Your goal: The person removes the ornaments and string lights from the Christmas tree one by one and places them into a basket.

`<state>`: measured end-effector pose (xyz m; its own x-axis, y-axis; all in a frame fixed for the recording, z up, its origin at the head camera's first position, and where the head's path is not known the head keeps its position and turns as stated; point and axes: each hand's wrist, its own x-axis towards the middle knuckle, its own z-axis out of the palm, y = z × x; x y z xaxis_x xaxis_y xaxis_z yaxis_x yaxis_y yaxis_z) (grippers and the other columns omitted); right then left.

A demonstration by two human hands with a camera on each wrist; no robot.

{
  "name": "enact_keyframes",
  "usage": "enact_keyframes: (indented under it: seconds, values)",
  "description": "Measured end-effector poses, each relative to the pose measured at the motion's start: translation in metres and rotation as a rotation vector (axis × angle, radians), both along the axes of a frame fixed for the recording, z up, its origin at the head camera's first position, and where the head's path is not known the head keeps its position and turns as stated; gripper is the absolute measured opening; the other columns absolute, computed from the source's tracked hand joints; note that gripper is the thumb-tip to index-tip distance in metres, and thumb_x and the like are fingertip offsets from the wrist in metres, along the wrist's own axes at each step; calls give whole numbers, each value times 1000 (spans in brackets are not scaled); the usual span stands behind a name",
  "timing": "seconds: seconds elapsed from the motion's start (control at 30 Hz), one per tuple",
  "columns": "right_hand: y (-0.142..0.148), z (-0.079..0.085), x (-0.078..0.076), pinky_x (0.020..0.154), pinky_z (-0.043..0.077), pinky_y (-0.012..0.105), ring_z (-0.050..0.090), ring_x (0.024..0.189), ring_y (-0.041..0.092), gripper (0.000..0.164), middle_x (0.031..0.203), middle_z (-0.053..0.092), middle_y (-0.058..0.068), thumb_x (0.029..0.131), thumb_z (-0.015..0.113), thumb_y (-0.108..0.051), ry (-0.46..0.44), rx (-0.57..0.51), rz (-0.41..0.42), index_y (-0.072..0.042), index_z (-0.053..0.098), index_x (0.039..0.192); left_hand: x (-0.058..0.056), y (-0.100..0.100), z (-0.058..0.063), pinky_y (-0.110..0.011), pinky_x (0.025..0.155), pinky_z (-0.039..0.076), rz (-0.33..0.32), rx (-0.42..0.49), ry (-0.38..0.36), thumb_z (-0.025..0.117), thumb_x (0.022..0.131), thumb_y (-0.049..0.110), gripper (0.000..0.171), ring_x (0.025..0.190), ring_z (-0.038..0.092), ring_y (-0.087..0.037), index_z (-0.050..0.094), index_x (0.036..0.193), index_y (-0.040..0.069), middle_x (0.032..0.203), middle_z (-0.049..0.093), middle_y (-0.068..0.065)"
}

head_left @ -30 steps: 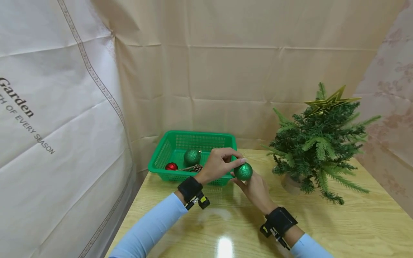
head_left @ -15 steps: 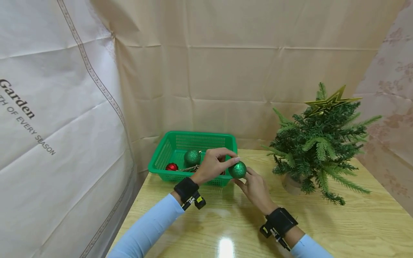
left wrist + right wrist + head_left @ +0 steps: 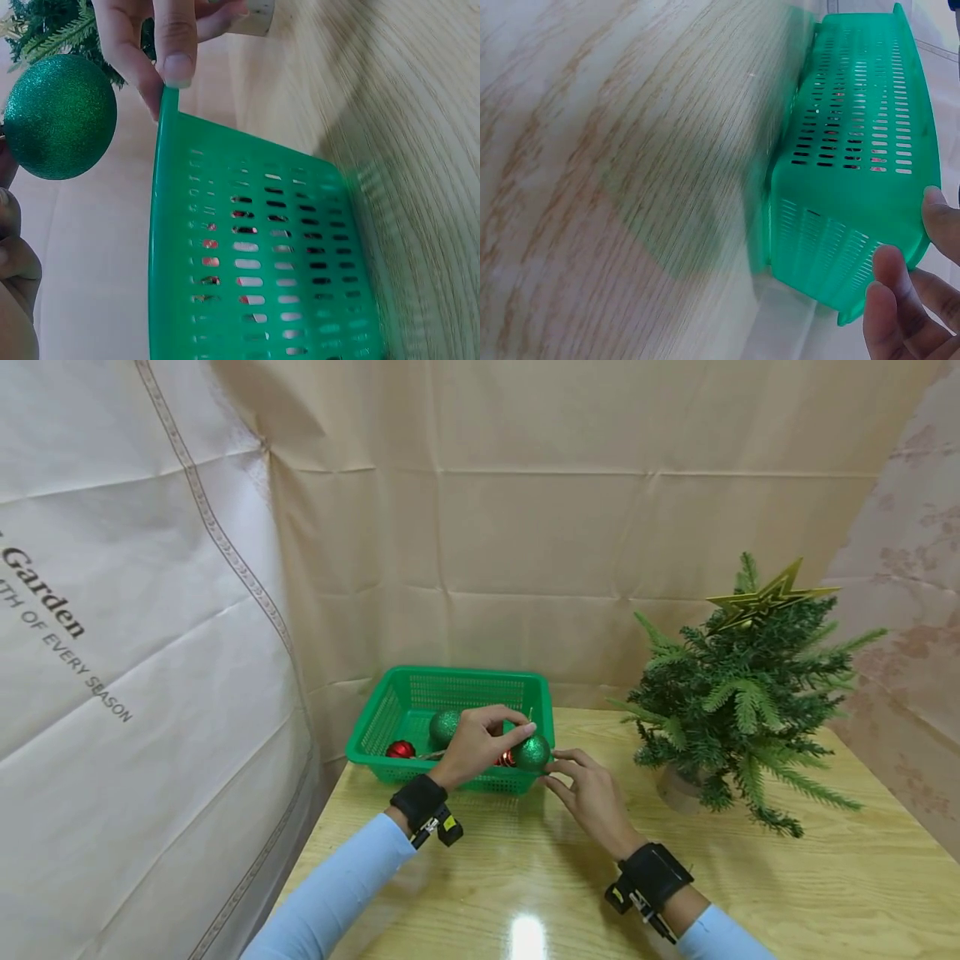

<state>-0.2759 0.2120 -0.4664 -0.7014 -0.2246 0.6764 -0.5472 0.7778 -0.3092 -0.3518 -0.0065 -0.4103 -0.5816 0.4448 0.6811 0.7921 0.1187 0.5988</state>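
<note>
My left hand (image 3: 480,743) pinches a glittery green bauble (image 3: 531,753) at its top, a thin loop standing up above the fingertips. The bauble hangs over the front right corner of a green plastic basket (image 3: 472,673). At that corner my right hand (image 3: 594,797) grips the rim, its thumb on the front side and its fingers round the end. In the left wrist view the bauble (image 3: 61,116) is beside the rim, apart from the right hand's fingers. Inside the basket lie a larger green bauble (image 3: 442,729) and a red one (image 3: 401,749); my left hand partly covers the contents.
To the right stands a small artificial Christmas tree (image 3: 750,702) in a pot (image 3: 678,789), topped with a gold star (image 3: 772,602). The wooden table (image 3: 570,893) extends in front. A beige cloth (image 3: 540,543) hangs behind the basket, and a white printed cloth (image 3: 150,652) hangs at left.
My left hand has carried the green bauble leftward, from in front of the right hand to over the basket's corner. My right hand has stayed at the rim.
</note>
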Motion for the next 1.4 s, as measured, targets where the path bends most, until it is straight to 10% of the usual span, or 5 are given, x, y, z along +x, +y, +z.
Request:
enact_keyframes:
  seconds: [1.4]
  values:
    - [-1, 0, 2, 60, 53, 25, 64, 64, 9, 21, 116, 70, 11, 89, 82, -22, -19, 19, -5, -17, 82, 109, -14, -41, -20, -28, 49, 32, 160, -21, 44, 73, 99, 24, 13, 48, 39, -9, 79, 109, 18, 77, 64, 8]
